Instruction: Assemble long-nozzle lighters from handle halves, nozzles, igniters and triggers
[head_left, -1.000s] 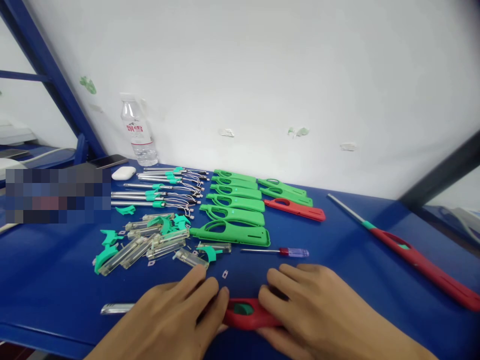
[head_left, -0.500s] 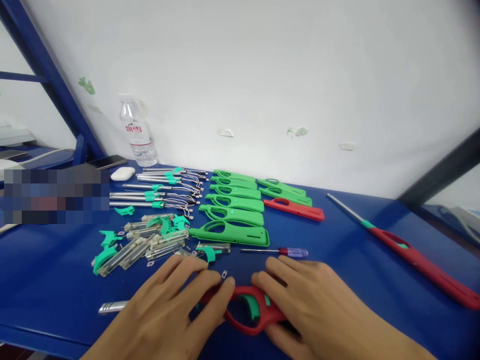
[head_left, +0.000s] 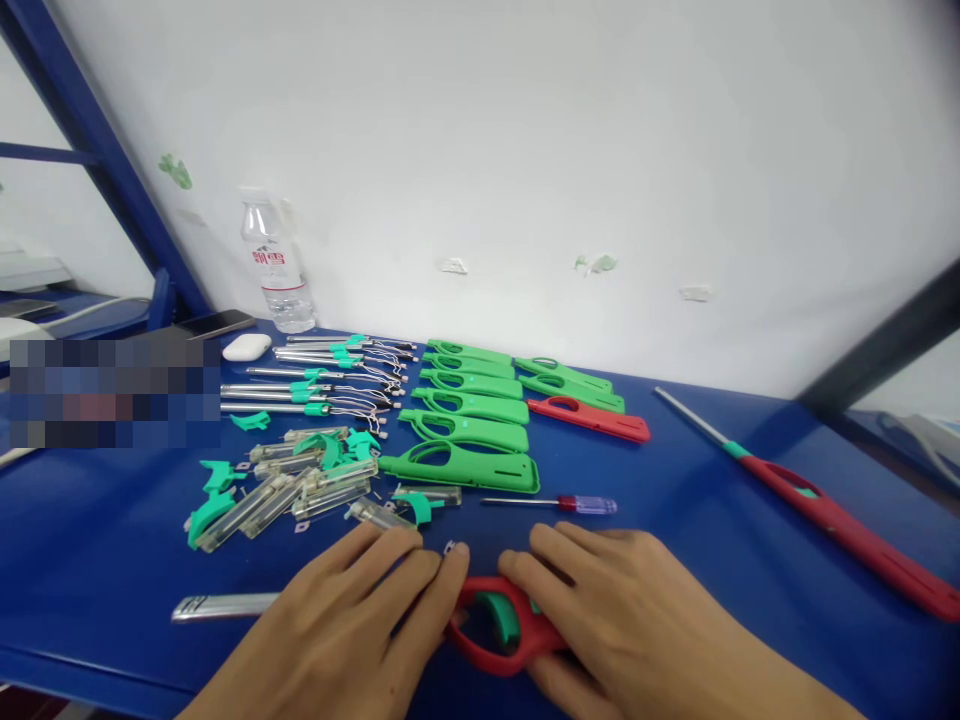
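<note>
The red utility lighter (head_left: 531, 632) is at the near edge of the view, spanning the gap between both hands, its long axis running left to right. A metal barrel (head_left: 225, 607), seemingly part of it, pokes out beyond the left hand (head_left: 375, 610), whose grip is closed over the front end (its thumb is hidden). The right hand (head_left: 607, 600) has its grip closed round the handle, thumb underneath. Neither hand is nearer: both touch the lighter, with the green trigger (head_left: 507, 617) in its loop showing between them.

Just beyond the hands, a screwdriver (head_left: 568, 503) lies parallel to the lighter on the blue bench (head_left: 90, 560). Behind it are green handle shells (head_left: 480, 468) and one red handle shell (head_left: 589, 418). To the left are clear fuel tanks (head_left: 337, 495) in a loose heap, then wired metal rods (head_left: 292, 374). A second red lighter (head_left: 832, 518) lies slantwise, well to the right.
</note>
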